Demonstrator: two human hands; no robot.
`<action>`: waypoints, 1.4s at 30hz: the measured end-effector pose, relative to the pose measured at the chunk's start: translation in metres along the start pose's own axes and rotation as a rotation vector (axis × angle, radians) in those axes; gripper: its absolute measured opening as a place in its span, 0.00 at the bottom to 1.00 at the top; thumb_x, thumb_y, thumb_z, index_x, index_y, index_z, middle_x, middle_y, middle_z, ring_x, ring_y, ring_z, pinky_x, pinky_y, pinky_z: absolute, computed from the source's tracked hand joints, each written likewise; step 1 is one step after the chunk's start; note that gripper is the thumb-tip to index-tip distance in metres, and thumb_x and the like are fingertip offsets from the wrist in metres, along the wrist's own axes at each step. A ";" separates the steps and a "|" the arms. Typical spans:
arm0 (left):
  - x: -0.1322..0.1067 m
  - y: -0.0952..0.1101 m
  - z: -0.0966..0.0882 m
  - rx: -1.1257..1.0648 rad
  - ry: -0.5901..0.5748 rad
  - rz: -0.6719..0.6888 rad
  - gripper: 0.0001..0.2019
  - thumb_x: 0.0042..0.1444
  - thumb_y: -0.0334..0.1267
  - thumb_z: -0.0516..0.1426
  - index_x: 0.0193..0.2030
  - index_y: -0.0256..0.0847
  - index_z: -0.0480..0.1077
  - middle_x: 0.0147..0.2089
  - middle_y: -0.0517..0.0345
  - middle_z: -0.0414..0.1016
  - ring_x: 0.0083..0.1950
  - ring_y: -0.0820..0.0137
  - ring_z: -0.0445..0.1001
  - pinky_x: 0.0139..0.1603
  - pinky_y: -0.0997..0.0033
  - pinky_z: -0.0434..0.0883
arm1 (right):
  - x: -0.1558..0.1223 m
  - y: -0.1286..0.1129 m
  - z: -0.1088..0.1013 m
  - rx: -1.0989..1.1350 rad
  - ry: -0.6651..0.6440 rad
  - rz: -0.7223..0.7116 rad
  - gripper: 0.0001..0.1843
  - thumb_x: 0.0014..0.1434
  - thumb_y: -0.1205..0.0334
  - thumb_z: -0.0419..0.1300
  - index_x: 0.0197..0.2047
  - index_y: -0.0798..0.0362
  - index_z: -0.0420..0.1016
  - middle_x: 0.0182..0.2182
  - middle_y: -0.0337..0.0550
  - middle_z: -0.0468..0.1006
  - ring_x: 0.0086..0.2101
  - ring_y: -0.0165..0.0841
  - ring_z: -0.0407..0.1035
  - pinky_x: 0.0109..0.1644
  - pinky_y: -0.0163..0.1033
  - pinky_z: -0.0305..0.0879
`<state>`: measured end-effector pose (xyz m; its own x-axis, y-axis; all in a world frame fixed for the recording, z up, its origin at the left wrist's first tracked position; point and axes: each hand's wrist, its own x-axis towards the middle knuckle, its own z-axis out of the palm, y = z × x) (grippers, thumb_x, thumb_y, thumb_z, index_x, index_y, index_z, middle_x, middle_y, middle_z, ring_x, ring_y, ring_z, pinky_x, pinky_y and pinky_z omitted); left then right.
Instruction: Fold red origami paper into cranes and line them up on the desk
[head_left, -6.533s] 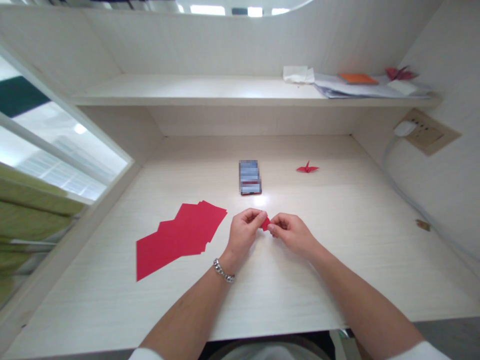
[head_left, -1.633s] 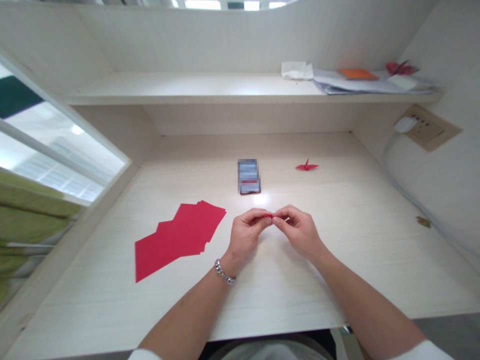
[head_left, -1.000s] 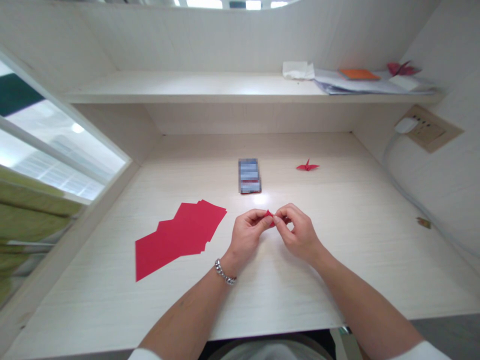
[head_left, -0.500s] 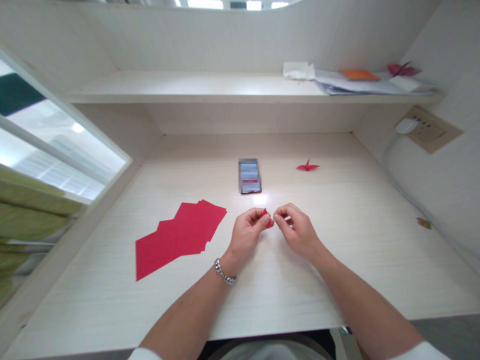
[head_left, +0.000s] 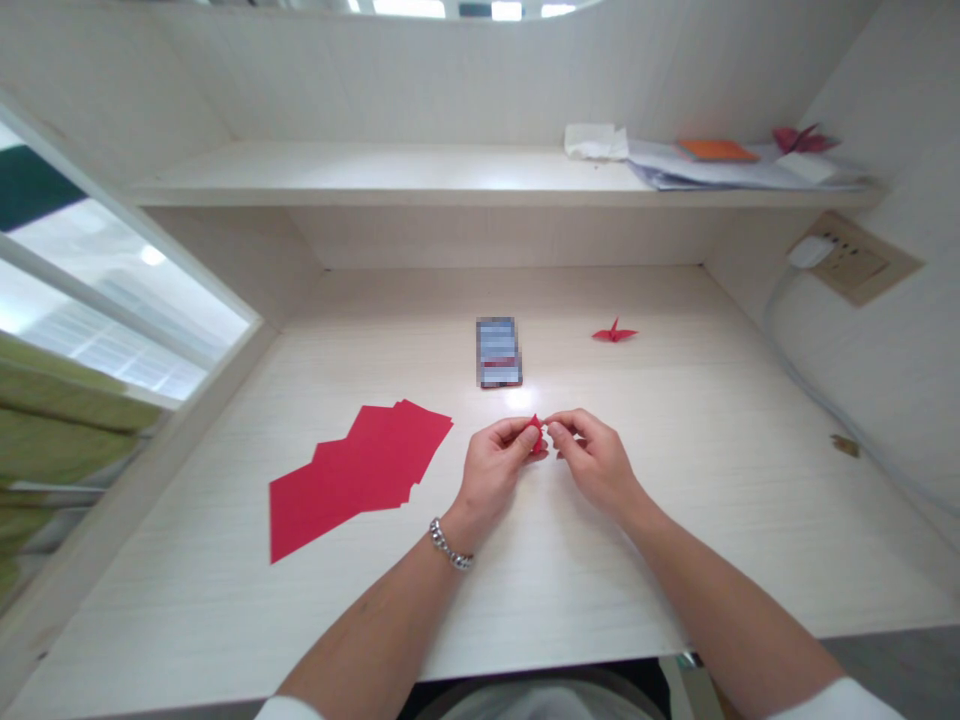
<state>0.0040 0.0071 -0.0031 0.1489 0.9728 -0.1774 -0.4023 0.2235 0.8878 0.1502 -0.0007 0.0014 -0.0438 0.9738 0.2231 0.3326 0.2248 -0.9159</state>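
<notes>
My left hand [head_left: 496,458] pinches a small piece of folded red paper [head_left: 535,436] between thumb and fingers. A pointed tip of the paper sticks up, while its lower part is mostly covered by the fingers. My right hand [head_left: 594,455] meets the paper's right edge, with forefinger and thumb tips close together around it. Left of my hands, several overlapping red paper sheets [head_left: 360,460] lie on the desk. A finished red paper crane [head_left: 615,332] rests farther back on the right.
A phone [head_left: 499,352] with a blurred screen lies behind my hands. The shelf [head_left: 360,168] above holds a tissue pack [head_left: 595,142], papers and another red folded-paper piece [head_left: 805,139]. A cable [head_left: 795,370] runs down from the wall socket [head_left: 862,262] at right.
The folded paper has turned slightly more upright in my left hand. My right forefinger has reached forward to the paper's upper right edge. The sheets, phone and crane stay put.
</notes>
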 end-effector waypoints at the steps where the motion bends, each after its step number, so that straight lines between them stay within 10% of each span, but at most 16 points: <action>1: 0.000 -0.001 0.000 -0.009 0.010 0.001 0.15 0.44 0.41 0.68 0.37 0.34 0.77 0.32 0.55 0.78 0.31 0.73 0.74 0.38 0.68 0.75 | 0.000 0.000 0.000 0.002 0.002 0.015 0.10 0.62 0.58 0.56 0.38 0.53 0.76 0.35 0.44 0.78 0.33 0.33 0.72 0.33 0.36 0.69; 31: 0.002 -0.001 -0.007 0.173 -0.057 0.093 0.13 0.47 0.40 0.66 0.35 0.37 0.69 0.29 0.57 0.76 0.30 0.72 0.73 0.33 0.72 0.69 | 0.010 -0.003 -0.013 0.520 -0.213 0.436 0.12 0.49 0.54 0.66 0.30 0.54 0.76 0.23 0.38 0.75 0.25 0.28 0.68 0.26 0.32 0.66; 42: -0.002 0.002 -0.006 0.536 -0.052 0.198 0.13 0.53 0.47 0.61 0.34 0.37 0.73 0.33 0.54 0.76 0.35 0.69 0.74 0.38 0.70 0.70 | 0.004 0.004 -0.001 0.268 -0.097 0.247 0.12 0.55 0.54 0.61 0.36 0.54 0.76 0.29 0.43 0.78 0.30 0.33 0.72 0.29 0.36 0.71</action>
<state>-0.0027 0.0062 -0.0031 0.1669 0.9857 0.0236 0.0849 -0.0382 0.9957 0.1521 0.0044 -0.0007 -0.0868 0.9956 -0.0359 0.0863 -0.0284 -0.9959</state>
